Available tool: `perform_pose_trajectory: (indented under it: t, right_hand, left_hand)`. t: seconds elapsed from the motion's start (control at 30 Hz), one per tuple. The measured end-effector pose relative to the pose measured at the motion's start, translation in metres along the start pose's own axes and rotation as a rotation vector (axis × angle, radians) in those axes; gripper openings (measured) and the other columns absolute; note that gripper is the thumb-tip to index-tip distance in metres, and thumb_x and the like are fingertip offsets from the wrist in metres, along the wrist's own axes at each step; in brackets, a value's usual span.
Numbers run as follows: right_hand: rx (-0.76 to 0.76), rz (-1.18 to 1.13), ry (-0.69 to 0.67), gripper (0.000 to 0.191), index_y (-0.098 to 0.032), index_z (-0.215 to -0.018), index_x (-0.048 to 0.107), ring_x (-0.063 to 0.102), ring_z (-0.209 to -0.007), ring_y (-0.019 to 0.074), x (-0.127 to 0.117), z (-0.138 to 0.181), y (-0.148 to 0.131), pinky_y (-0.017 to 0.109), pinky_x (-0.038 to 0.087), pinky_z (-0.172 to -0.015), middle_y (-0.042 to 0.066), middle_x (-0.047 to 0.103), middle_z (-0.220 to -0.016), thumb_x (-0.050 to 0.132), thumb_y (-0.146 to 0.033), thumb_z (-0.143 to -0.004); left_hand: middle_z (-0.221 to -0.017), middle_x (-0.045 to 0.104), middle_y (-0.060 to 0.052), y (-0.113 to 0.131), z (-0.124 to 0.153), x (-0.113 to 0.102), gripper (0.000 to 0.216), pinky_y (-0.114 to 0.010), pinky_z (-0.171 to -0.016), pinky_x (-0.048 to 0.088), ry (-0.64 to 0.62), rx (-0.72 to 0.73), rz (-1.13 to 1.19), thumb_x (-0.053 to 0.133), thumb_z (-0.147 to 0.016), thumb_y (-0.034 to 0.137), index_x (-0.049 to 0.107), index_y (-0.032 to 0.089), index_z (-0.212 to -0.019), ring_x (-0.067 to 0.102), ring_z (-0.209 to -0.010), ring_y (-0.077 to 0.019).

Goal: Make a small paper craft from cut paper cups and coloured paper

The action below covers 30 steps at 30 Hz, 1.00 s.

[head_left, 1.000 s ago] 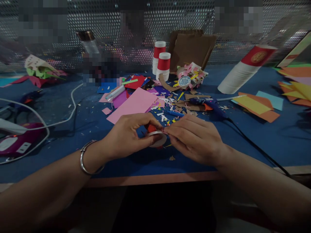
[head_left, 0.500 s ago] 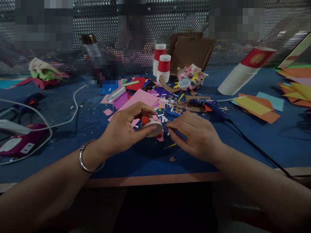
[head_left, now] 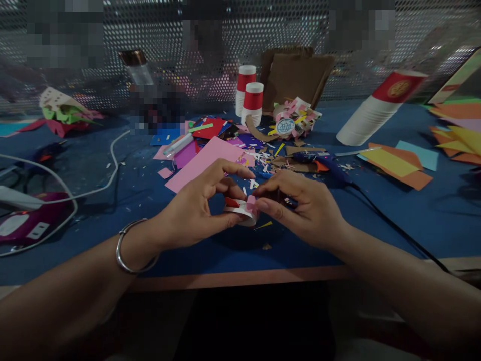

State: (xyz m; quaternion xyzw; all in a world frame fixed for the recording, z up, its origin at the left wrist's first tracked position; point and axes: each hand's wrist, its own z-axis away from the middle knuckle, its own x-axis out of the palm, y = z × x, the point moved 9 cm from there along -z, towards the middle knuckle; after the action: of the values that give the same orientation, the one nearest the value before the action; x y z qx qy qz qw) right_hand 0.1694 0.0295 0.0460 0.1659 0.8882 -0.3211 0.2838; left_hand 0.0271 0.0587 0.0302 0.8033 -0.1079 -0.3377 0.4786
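My left hand (head_left: 197,208) grips a small round white piece (head_left: 248,218), possibly a cut cup base, between thumb and fingers just above the table. A red paper scrap (head_left: 232,202) lies on its upper side. On its right part stands a pink paper scrap (head_left: 250,201). My right hand (head_left: 306,208) is closed in a pinch against that pink scrap, thumb and forefinger at its right side. Something dark shows beneath the right fingers; I cannot make out whether it is held. Behind both hands lies a pink paper sheet (head_left: 210,158).
Paper shreds (head_left: 265,160) litter the blue table (head_left: 180,260). A hot glue gun (head_left: 330,168) with a black cord lies right of centre. Stacked paper cups (head_left: 376,113) lean at the right; cup stacks (head_left: 251,103), a scrap-covered object (head_left: 296,118) and cardboard (head_left: 296,80) stand behind. White cable (head_left: 112,160) crosses the left.
The round white piece has tipped flatter and come slightly lower, so its upper side with red and pink paper shows. My right hand has moved in to touch the pink scrap.
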Motion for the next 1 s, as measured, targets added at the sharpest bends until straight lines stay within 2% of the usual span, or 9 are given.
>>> perform_pose_trajectory:
  t: [0.13,0.3,0.53,0.63,0.83,1.0]
  right_hand:
    - [0.052,-0.087,-0.035,0.017,-0.018,-0.091,0.072,0.064,-0.071,0.0109,0.007,0.000,0.003,0.024,0.047,-0.064,0.000,0.072,-0.082,0.071,-0.033,-0.098]
    - [0.072,-0.079,-0.024,0.016,-0.017,-0.087,0.069,0.055,-0.061,0.0075,0.007,0.000,0.004,0.022,0.041,-0.057,-0.002,0.069,-0.077,0.070,-0.028,-0.098]
    - [0.065,-0.073,-0.028,0.014,-0.017,-0.087,0.065,0.058,-0.062,0.0082,0.007,0.000,0.002,0.021,0.043,-0.057,-0.002,0.066,-0.074,0.066,-0.024,-0.099]
    - [0.050,-0.068,-0.028,0.012,-0.017,-0.088,0.066,0.060,-0.064,0.0085,0.006,0.000,0.001,0.021,0.044,-0.059,-0.002,0.067,-0.075,0.063,-0.022,-0.099]
    - [0.078,-0.070,-0.052,0.017,-0.017,-0.087,0.066,0.058,-0.062,0.0088,0.006,-0.001,0.001,0.022,0.044,-0.058,-0.001,0.066,-0.074,0.063,-0.028,-0.100]
    - [0.101,-0.067,-0.058,0.015,-0.019,-0.090,0.067,0.061,-0.065,0.0102,0.004,-0.001,0.003,0.024,0.045,-0.059,0.000,0.068,-0.077,0.063,-0.027,-0.101]
  left_hand:
    - [-0.115,0.068,-0.005,0.005,-0.002,0.002,0.050,-0.022,-0.074,0.058,0.014,0.037,-0.025,0.079,-0.081,0.011,0.055,0.020,-0.124,0.070,-0.086,-0.0107]
    - [-0.116,0.068,-0.006,0.007,-0.002,0.002,0.046,-0.023,-0.073,0.057,0.033,0.051,-0.068,0.080,-0.081,0.014,0.058,0.020,-0.121,0.069,-0.086,-0.0110]
    - [-0.101,0.073,-0.003,0.016,0.001,0.005,0.027,-0.026,-0.083,0.058,0.030,0.128,-0.184,0.077,-0.088,0.016,0.067,0.020,-0.113,0.069,-0.089,-0.0131]
    - [-0.096,0.076,-0.003,0.021,0.000,0.008,0.017,-0.024,-0.079,0.058,0.011,0.168,-0.157,0.075,-0.088,0.012,0.071,0.019,-0.103,0.070,-0.083,-0.0124]
    - [-0.087,0.076,-0.003,0.027,0.002,0.009,0.017,-0.022,-0.074,0.058,0.016,0.257,-0.152,0.072,-0.087,0.004,0.073,0.018,-0.096,0.072,-0.079,-0.0123]
    - [-0.088,0.076,-0.003,0.026,0.001,0.009,0.018,-0.023,-0.074,0.058,0.007,0.249,-0.148,0.071,-0.086,0.002,0.072,0.018,-0.093,0.072,-0.080,-0.0127]
